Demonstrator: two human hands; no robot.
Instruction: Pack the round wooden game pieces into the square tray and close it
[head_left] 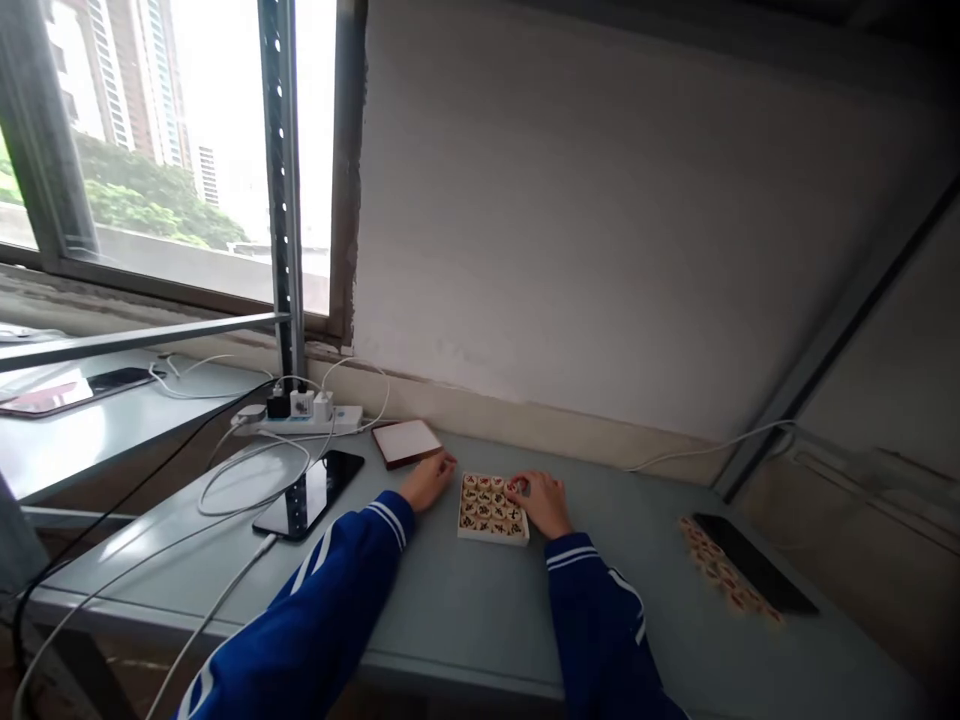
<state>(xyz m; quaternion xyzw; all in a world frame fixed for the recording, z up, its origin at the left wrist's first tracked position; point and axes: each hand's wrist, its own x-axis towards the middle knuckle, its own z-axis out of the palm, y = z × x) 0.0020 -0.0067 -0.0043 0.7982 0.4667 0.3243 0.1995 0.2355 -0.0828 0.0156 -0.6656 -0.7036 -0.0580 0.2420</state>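
Note:
A white open box [493,538] of round wooden Chinese chess pieces [484,510] sits on the desk in front of me. The pieces lie in rows, with red and black characters. My right hand [546,505] is at the box's far right corner, thumb and finger closed on a chess piece [513,488] there. Left of the box, my left hand [426,483] rests low over the desk, its fingers curled together. What lies inside those fingers, if anything, is hidden. Just behind it is a shallow box lid [407,443] with a red-brown rim and pale inside.
At the right, more chess pieces [724,568] lie in rows beside a black flat panel [754,562]. A phone [310,495] and white cables [225,508] are at the left. A power strip [341,420] with chargers stands by the metal post [283,200]. The wall bounds the desk behind.

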